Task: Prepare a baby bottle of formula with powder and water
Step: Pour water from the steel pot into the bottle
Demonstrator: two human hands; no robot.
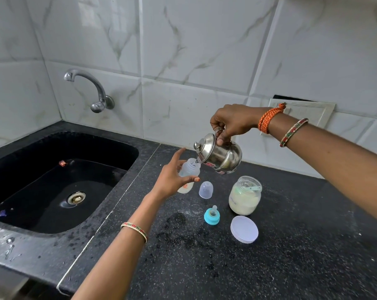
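Note:
My left hand [172,176] grips a clear baby bottle [190,169], open at the top, standing on the black counter [291,245] with pale powder at its bottom. My right hand [230,124] holds a small steel kettle [221,154] by its handle, tilted left with its spout right at the bottle's mouth. An open jar of formula powder [244,195] with a scoop inside stands to the right. The clear bottle cap [206,190], the blue teat ring [212,215] and the jar's white lid [244,229] lie on the counter.
A black sink [60,182] with a steel drain lies to the left, a wall tap [90,87] above it. Water drops spot the counter near the bottle parts. Marble tiles back the counter; a white panel leans at the right.

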